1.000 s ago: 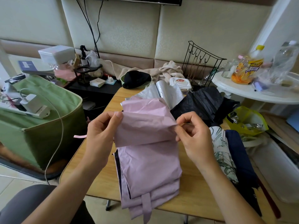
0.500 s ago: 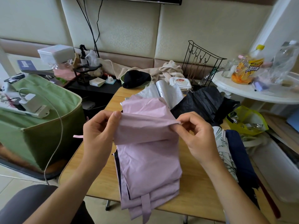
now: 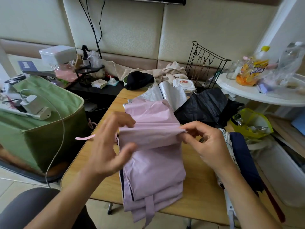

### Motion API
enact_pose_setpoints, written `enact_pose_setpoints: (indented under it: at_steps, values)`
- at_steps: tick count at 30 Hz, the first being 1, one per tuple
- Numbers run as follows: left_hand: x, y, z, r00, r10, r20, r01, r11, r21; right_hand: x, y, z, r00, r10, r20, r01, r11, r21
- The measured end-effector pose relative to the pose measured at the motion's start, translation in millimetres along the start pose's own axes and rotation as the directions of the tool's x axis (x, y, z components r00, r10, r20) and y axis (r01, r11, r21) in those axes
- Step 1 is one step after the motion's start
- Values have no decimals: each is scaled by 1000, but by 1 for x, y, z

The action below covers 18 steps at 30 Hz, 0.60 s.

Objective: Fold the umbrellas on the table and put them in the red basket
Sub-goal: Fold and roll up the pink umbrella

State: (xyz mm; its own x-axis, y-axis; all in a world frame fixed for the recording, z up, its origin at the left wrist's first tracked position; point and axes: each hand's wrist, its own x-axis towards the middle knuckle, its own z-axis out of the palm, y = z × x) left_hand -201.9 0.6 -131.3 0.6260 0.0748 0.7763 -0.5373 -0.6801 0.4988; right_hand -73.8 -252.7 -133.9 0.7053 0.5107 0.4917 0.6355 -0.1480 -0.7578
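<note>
Umbrella: pink umbrella at frame centre, on the wooden table.
Right hand: pinches a canopy fold.
Left hand: fingers spread, blurred, perhaps touching fabric.
Others: black umbrella upper right.

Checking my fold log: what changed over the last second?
The left hand let go of the pink umbrella fold and opened, fingers spread beside it. The right hand keeps its pinch on the fold's right end; the umbrella still lies on the table.
</note>
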Motion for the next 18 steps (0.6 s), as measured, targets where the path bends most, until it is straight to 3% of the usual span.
enact_pose_setpoints:
  at_steps: [2,5,9,11,15,18]
  values:
    - [2,4,4,986,77,150,-105,977,186,1,0,2,999,-38,-18,37,999,-22]
    - [4,7,16,989,102,107,-133,933,335,2,-1,3,999,5,-33,-3,998,64]
    - [6,3,15,1000,18,2,-18,971,240,3,-8,2,991,88,-97,-58,959,278]
    - [8,0,13,1000,-7,28,-1,959,283,4,-8,1,994,65,-90,-40,965,260]
    - [14,-1,13,997,-37,71,17,964,264,4,2,2,995,53,89,-66,986,153]
    - [14,-2,13,993,-7,116,-20,973,229,7,0,8,999,-2,48,-4,992,124]
